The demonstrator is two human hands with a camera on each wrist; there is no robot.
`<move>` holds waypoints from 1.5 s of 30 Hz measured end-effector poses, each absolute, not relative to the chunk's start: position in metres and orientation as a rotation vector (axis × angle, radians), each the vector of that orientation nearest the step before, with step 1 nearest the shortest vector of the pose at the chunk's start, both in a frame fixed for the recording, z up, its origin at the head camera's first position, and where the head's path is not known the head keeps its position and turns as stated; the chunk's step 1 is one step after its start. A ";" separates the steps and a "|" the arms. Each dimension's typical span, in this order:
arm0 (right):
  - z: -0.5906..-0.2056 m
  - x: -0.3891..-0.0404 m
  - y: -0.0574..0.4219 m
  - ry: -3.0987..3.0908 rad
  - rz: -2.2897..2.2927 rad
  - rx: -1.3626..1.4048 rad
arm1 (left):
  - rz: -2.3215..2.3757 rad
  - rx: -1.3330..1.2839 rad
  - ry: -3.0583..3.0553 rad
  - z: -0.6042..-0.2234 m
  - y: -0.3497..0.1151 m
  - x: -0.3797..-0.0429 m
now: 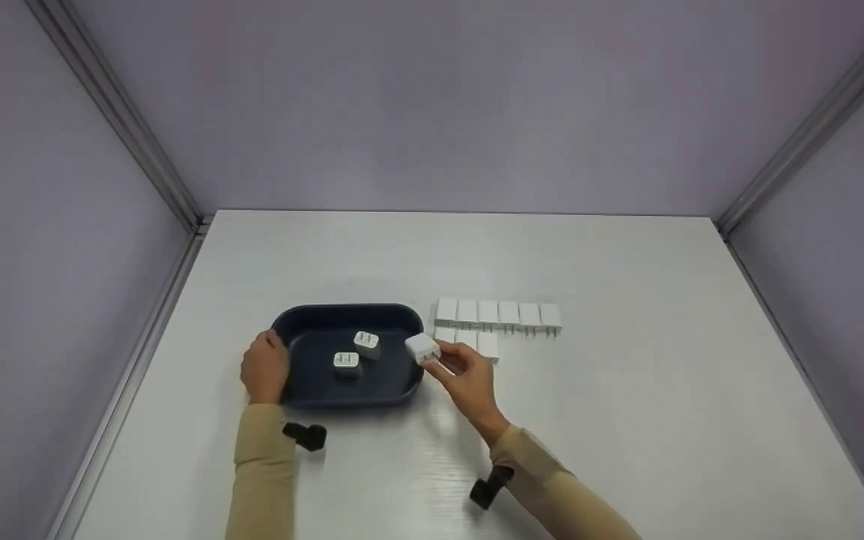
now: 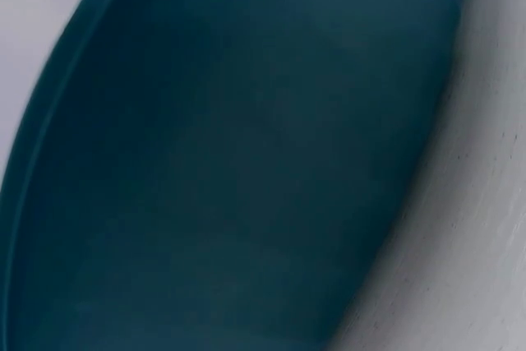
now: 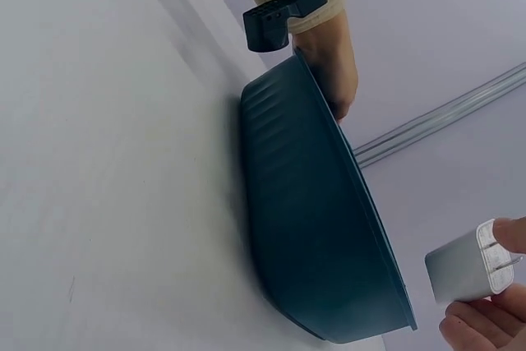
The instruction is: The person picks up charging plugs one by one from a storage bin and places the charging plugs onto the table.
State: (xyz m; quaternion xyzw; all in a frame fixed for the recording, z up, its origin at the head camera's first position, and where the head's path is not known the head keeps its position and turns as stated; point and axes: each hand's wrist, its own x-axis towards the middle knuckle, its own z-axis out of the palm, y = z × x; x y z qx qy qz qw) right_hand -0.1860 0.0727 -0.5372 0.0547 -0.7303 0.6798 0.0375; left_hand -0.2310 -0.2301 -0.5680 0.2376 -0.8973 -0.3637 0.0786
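Observation:
A dark blue plastic basin [image 1: 387, 390] lies on the white table. My left hand [image 1: 265, 369] grips its left rim, fingers curled over the edge. Between thumb and fingers, my right hand [image 1: 471, 384] pinches a white plug charger [image 1: 422, 347] near the basin's right rim. In the right wrist view this charger [image 3: 460, 269] shows metal prongs on the end facing the fingers. Two more white chargers, one farther back [image 1: 367, 343] and one nearer [image 1: 346, 364], stand inside with prongs up. The left wrist view shows mostly the basin's blue wall [image 2: 246, 145].
Right of the basin, a row of several white chargers [image 1: 498, 313] lies side by side. A shorter row [image 1: 487, 345] sits in front of it, partly hidden by my right hand. Grey panels [image 1: 432, 105] enclose the table [image 1: 642, 375] at the back and sides.

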 end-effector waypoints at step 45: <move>-0.571 -0.190 0.141 -2.197 1.924 -0.305 | -1.086 0.694 -2.696 -0.568 -0.230 -0.230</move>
